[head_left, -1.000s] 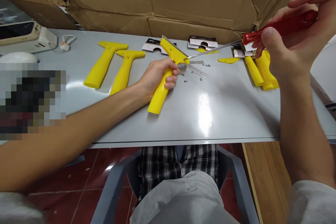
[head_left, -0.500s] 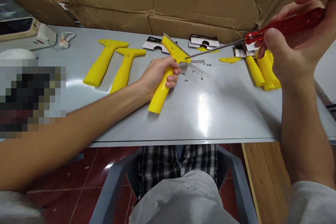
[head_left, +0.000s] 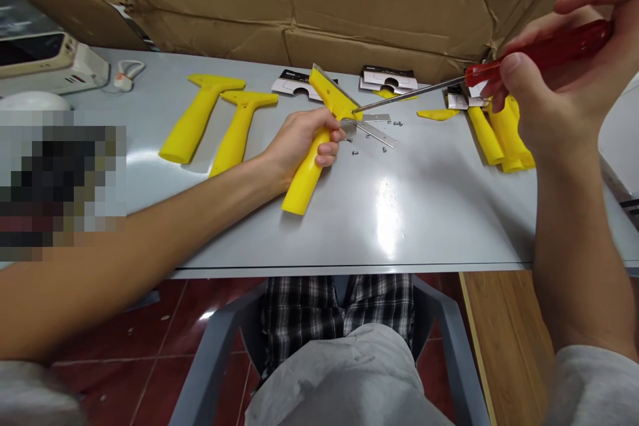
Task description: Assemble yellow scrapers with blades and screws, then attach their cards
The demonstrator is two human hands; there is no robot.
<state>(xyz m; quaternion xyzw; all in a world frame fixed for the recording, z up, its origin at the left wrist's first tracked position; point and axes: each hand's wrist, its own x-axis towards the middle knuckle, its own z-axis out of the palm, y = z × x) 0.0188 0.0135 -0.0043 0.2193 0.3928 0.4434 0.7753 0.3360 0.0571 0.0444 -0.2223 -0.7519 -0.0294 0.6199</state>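
Note:
My left hand (head_left: 310,143) is closed around the neck of a yellow scraper (head_left: 302,185), tilted with its wide head up and a thin metal edge along it. In my right hand (head_left: 559,60) is a screwdriver (head_left: 544,50) with a clear red handle. Its long shaft slants down to the left, and the tip meets a screw spot near the right end of the scraper's head. Beside the head lie thin metal blades (head_left: 378,135), with several small screws (head_left: 398,124) scattered around them on the table.
Two yellow scraper handles (head_left: 192,123) lie at the left of the grey table (head_left: 449,233). More yellow handles (head_left: 509,136) are grouped at the right. Black-and-white card sleeves (head_left: 388,78) lie along the back, before a cardboard wall (head_left: 359,0). A white device (head_left: 54,63) stands at back left.
The screwdriver handle and the fingers of my right hand have shifted very slightly, with the tip staying at the same spot. My left hand and the scraper look unmoved.

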